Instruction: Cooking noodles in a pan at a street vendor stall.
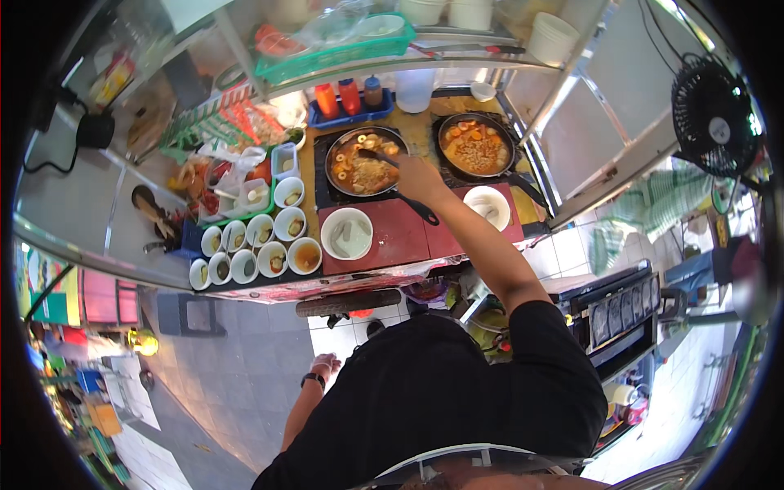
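My right hand (421, 177) is closed around a dark cooking utensil (380, 157), probably a spatula or spoon. Its head dips into the left frying pan (329, 168), which holds noodles, ring-shaped pieces and orange-red broth. That pan's black handle (422, 211) points towards me, below my wrist. To the right stands a second frying pan (509, 168) of similar food with orange slices. White bowls (347, 234) (488, 208) sit on the red counter front. Low at my left side hangs my left hand (324, 365), seemingly in a clear glove; its fingers are too small to read.
Several white cups (289, 223) with contents crowd the counter's left front. Behind them are a green basket (245, 205) of packets and a blue tray (383, 113) with sauce bottles. A glass shelf (465, 64) crosses above the pans. A fan (716, 122) hangs at right.
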Demonstrator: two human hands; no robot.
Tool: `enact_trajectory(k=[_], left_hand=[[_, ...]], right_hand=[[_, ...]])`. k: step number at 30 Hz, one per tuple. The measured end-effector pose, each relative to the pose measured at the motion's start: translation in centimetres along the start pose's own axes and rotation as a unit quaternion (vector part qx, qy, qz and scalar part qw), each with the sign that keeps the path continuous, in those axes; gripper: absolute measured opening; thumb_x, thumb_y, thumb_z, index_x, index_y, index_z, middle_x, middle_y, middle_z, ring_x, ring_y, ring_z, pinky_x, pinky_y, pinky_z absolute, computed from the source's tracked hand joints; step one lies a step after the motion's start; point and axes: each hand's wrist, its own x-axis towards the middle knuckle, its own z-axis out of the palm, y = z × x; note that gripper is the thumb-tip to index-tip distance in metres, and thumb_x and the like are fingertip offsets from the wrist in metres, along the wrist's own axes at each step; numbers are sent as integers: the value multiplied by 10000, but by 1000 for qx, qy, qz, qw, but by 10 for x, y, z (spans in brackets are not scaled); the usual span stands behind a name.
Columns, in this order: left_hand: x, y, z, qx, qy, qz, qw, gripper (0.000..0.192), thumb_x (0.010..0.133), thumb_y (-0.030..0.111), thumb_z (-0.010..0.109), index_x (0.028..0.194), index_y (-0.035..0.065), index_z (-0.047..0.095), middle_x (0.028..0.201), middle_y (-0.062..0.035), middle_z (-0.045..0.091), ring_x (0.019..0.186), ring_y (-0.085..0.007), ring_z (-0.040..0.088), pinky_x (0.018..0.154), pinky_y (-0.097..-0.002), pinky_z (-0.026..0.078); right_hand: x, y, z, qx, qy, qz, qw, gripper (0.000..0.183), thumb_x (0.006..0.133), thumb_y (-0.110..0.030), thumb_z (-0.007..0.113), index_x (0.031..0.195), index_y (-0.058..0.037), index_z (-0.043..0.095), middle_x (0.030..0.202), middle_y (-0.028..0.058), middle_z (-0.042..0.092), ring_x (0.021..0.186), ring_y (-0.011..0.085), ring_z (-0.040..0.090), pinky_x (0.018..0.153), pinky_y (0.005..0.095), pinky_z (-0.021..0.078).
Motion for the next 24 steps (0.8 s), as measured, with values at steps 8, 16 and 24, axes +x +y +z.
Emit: enact_trajectory(k=[8,16,24], left_hand=[[-16,-3,-2,505,-41,207,837,172,929,174,585,885,41,685,888,-140,734,808,-228,732,612,-348,556],[1,157,82,80,-34,66,994,304,976,305,612,884,27,691,762,-64,711,666,-161,673,632,-318,525],[133,184,224,372,-203,305,853,374,912,432,644,923,62,699,849,-195,713,814,-357,700,741,-458,536]], right_hand=[[39,19,-37,-60,22,56,996,277,866,-190,629,1127,-116,688,1127,174,729,1001,383,716,807,491,588],[-26,176,-119,-164,46,161,972,441,900,-58,600,1320,-194,597,1201,154,642,1090,354,678,894,469,557],[-65,168,-123,-156,124,34,979,465,824,27,576,1218,-191,693,1075,97,637,1052,310,660,861,420,556]])
